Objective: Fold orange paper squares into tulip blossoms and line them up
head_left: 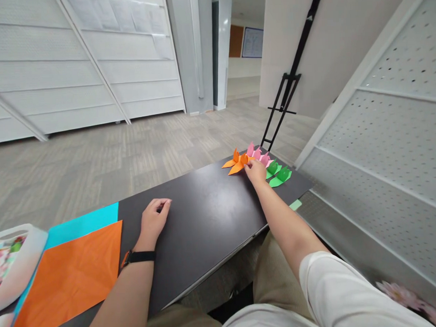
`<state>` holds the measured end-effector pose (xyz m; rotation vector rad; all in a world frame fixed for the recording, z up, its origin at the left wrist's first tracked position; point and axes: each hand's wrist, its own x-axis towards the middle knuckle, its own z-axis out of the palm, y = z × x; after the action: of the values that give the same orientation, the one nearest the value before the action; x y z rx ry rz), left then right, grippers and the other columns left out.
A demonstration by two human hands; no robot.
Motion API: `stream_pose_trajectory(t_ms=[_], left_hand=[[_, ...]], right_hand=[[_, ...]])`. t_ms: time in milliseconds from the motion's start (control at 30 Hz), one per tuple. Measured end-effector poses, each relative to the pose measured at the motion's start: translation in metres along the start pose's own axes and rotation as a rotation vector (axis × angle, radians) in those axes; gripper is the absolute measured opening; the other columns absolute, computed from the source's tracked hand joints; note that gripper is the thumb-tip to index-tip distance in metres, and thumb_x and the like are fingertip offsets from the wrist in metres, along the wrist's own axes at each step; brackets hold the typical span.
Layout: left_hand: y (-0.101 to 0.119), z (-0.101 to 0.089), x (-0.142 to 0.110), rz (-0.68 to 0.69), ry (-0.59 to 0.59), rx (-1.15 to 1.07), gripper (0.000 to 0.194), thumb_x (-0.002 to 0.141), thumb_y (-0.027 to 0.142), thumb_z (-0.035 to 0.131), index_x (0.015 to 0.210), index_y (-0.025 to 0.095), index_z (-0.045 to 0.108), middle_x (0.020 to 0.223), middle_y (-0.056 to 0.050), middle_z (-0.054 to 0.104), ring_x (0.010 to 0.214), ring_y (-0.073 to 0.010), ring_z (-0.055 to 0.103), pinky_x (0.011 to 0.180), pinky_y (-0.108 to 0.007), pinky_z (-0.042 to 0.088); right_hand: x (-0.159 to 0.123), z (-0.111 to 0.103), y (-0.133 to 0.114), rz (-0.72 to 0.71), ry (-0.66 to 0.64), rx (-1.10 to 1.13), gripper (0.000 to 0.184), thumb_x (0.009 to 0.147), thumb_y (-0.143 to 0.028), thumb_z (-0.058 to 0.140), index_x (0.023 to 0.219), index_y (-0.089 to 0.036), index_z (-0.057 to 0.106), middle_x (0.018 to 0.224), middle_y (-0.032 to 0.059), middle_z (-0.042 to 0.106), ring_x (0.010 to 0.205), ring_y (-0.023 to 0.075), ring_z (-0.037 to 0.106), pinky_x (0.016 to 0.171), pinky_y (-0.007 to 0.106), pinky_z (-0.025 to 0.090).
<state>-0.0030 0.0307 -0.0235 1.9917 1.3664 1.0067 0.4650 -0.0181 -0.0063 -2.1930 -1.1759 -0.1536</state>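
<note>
My right hand point(256, 171) reaches to the far right end of the dark table point(205, 207). Its fingertips pinch the edge of an orange origami figure point(239, 164), which has pointed flaps and an upright fold. Just behind that stands a second orange origami figure point(232, 160). Pink origami figures point(254, 151) sit beyond my fingers, partly hidden by them. To the right of the hand are two green origami figures point(281, 175). My left hand point(156, 215), with a dark band at the wrist, rests on the table with fingers curled in and nothing visible in them.
Orange paper point(75, 278) lies over a blue sheet point(86, 225) at the table's left. A white basket point(32, 265) with colourful contents stands there. A black stand point(287, 89) rises behind the far end, and a white perforated panel point(382, 143) borders the right.
</note>
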Motion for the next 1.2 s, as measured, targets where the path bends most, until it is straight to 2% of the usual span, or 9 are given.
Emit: stream_pose_trajectory(t_ms=[133,267,800,1200], left_hand=[[0.0,0.001,0.001,-0.007,-0.01,-0.017,0.04,0.092,0.059,0.058,0.093,0.024,0.077,0.101,-0.005,0.077,0.097,-0.0243,0.071,0.096,-0.037,0.056],[0.001,0.001,0.001,-0.007,-0.015,-0.028,0.039,0.093,0.059,0.058,0.091,0.024,0.077,0.1,-0.005,0.077,0.098,-0.0242,0.071,0.095,-0.037,0.056],[-0.003,0.003,0.0,0.025,-0.019,-0.016,0.035,0.095,0.055,0.06,0.092,0.024,0.077,0.101,-0.004,0.077,0.099,-0.0237,0.071,0.094,-0.037,0.054],[-0.004,0.004,0.0,0.051,-0.03,-0.008,0.035,0.096,0.055,0.059,0.093,0.025,0.077,0.1,-0.004,0.076,0.096,-0.0233,0.071,0.091,-0.037,0.055]], right_hand=[[0.002,0.015,0.002,0.046,-0.022,-0.126,0.016,0.094,-0.032,0.063,0.096,-0.022,0.076,0.111,0.0084,0.074,0.099,0.0246,0.064,0.085,0.035,0.044],[0.0,0.022,0.004,0.057,-0.031,-0.189,0.018,0.095,-0.034,0.064,0.098,-0.024,0.078,0.114,0.0075,0.075,0.104,0.0249,0.064,0.089,0.036,0.043],[0.007,0.031,0.009,0.093,-0.031,-0.229,0.024,0.093,-0.038,0.068,0.108,-0.026,0.083,0.124,0.0127,0.068,0.113,0.0322,0.058,0.099,0.047,0.044],[0.007,0.031,0.008,0.074,-0.042,-0.217,0.022,0.094,-0.039,0.069,0.108,-0.028,0.083,0.122,0.0108,0.069,0.114,0.0313,0.058,0.099,0.045,0.043]])
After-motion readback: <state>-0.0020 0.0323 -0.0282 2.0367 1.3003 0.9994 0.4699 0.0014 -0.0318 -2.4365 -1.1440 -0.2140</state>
